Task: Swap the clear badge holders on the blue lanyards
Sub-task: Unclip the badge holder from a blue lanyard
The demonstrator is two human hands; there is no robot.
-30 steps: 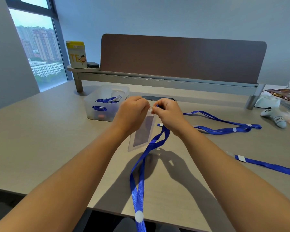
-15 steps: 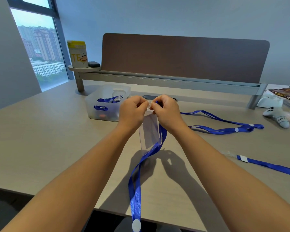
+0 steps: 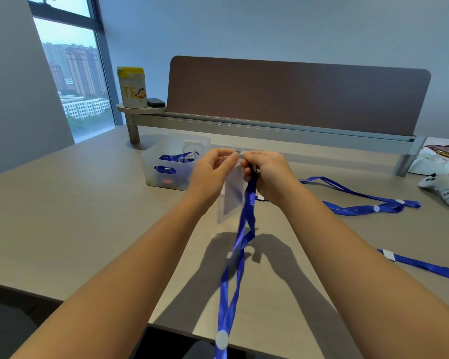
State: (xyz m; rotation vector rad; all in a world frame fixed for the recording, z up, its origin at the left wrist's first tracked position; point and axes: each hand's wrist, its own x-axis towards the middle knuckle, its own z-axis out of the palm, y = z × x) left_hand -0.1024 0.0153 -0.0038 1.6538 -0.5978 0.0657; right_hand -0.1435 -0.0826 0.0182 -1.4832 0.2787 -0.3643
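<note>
My left fingertips (image 3: 232,158) and right fingertips (image 3: 246,164) meet, pinched on the top edge of the holder (image 3: 231,193), where the lanyard (image 3: 246,211) joins it. The clip itself is hidden between my fingers, so I cannot tell whether it is fastened or free. My left hand (image 3: 213,169) grips the holder's top; my right hand (image 3: 267,172) is closed on the strap end.

The holder hangs below my hands, raised off the desk (image 3: 88,203), clear and flat. The strap falls in a blue loop past the desk's near edge, a white button low on it.

I judge the swap to be midway at best: two more lanyards (image 3: 360,203) lie to my right with no holders that I can see on them, and more straps sit in the bin (image 3: 171,169) beside my left hand.
</note>
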